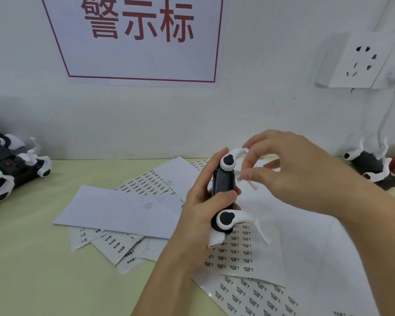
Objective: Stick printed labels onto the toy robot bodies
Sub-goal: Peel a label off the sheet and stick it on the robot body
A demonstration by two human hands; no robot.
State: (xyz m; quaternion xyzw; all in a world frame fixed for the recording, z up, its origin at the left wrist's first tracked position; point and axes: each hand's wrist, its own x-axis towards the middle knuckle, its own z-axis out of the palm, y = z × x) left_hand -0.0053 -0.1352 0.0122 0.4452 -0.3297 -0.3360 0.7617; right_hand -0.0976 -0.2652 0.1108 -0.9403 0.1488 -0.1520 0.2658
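My left hand (pixel 198 201) grips a black toy robot body (pixel 224 181) with white curved legs, held on its side above the sheets. My right hand (pixel 290 169) pinches a small printed label (pixel 239 179) between thumb and forefinger, right at the body's right face. Label sheets (pixel 235 254) printed with rows of small black text lie under my hands on the pale yellow table (pixel 43 270).
Several more label sheets (pixel 123 208), some blank side up, spread across the table's middle. One toy robot (pixel 7 169) lies at the far left and another (pixel 374 167) at the far right by the wall. A wall socket (pixel 360 62) and a sign (pixel 137 37) hang above.
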